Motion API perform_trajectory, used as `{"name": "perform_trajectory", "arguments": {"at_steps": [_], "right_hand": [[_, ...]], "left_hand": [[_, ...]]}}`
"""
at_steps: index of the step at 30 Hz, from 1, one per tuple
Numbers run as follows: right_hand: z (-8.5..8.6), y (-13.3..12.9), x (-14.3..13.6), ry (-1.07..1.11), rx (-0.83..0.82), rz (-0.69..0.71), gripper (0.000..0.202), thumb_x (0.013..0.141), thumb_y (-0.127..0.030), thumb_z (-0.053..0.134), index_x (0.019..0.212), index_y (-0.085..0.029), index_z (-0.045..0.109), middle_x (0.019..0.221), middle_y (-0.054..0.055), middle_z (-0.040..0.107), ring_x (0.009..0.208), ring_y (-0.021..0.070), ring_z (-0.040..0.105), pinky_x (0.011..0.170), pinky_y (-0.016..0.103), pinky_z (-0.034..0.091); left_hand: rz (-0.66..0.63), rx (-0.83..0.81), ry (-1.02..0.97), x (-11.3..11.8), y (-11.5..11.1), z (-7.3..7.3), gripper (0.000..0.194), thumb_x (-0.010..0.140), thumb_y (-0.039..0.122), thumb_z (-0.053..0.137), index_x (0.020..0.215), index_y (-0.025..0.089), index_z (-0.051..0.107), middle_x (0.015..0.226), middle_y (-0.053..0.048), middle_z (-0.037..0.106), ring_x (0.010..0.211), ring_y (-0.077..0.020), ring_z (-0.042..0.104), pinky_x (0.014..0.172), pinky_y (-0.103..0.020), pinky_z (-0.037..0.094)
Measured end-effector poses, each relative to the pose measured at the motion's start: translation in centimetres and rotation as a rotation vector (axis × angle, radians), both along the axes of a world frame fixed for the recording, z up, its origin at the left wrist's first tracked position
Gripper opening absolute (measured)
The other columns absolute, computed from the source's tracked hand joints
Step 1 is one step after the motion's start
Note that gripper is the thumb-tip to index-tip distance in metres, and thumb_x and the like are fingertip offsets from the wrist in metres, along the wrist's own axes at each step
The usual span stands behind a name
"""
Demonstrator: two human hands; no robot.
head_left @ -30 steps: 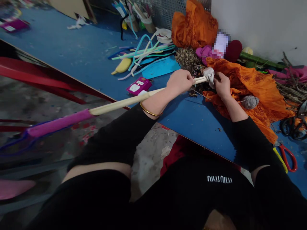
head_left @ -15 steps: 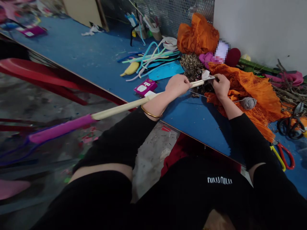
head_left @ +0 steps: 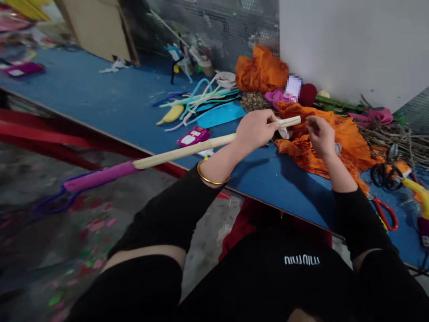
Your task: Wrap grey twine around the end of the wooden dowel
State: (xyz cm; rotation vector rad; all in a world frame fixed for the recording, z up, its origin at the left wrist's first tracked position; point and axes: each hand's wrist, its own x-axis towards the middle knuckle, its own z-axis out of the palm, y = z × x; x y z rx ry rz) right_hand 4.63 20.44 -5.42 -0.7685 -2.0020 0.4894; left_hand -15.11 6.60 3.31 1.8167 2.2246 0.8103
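Observation:
My left hand (head_left: 256,129) is closed around a long pale stick (head_left: 181,153) near its right end. The stick slants down to the left past the table edge, where a magenta wrap (head_left: 103,175) covers it and a dark blue cord loops off its tip. Just right of the stick's bare end, my right hand (head_left: 321,136) is raised with fingertips pinched together; anything between them is too small to make out. Beneath the stick's end is a crumpled white scrap (head_left: 284,130), beside orange cloth (head_left: 321,156).
On the blue table (head_left: 83,89) lie pipe cleaners (head_left: 204,100), a yellow banana-shaped item (head_left: 171,114), a purple packet (head_left: 193,136), black-handled shears (head_left: 389,174) and red-handled scissors (head_left: 387,214). Dry twigs (head_left: 398,134) lie at the right. A red stool or chair (head_left: 50,138) stands at the left.
The view has shifted. My right hand has come away from the white scrap and now sits apart from the stick. The stick's bare end shows more clearly beyond my left hand.

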Motion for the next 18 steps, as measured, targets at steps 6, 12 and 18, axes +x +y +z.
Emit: {"name": "perform_trajectory", "arguments": {"at_steps": [6, 12, 18], "right_hand": [[2.2, -3.9, 9.8, 0.339, 0.085, -0.413, 0.031, 0.102, -0.046, 0.049, 0.113, -0.026, 0.070, 0.102, 0.007, 0.076, 0.097, 0.0225, 0.076, 0.093, 0.044, 0.062], [0.8, -5.6, 14.0, 0.403, 0.115, -0.461, 0.047, 0.105, -0.050, 0.037, 0.143, -0.026, 0.053, 0.124, 0.014, 0.071, 0.119, 0.0248, 0.072, 0.107, 0.049, 0.059], [-0.2, -7.1, 12.5, 0.452, -0.031, -0.350, 0.073, 0.083, -0.059, 0.077, 0.144, -0.028, 0.051, 0.137, 0.010, 0.065, 0.133, 0.0277, 0.064, 0.120, 0.052, 0.048]], "left_hand": [[-0.285, 0.121, 0.006, 9.2, 1.5, 2.3, 0.014, 0.095, 0.030, 0.058, 0.094, 0.024, 0.070, 0.104, -0.005, 0.079, 0.094, -0.0240, 0.067, 0.083, -0.036, 0.048], [-0.430, 0.165, -0.005, 14.7, 2.6, 0.5, 0.015, 0.099, 0.032, 0.056, 0.094, 0.023, 0.067, 0.102, -0.006, 0.077, 0.095, -0.0237, 0.068, 0.077, -0.034, 0.046], [-0.459, 0.201, 0.062, 15.0, 3.1, -2.1, 0.018, 0.102, 0.031, 0.053, 0.096, 0.020, 0.066, 0.100, -0.007, 0.076, 0.090, -0.0229, 0.069, 0.070, -0.032, 0.044]]}}
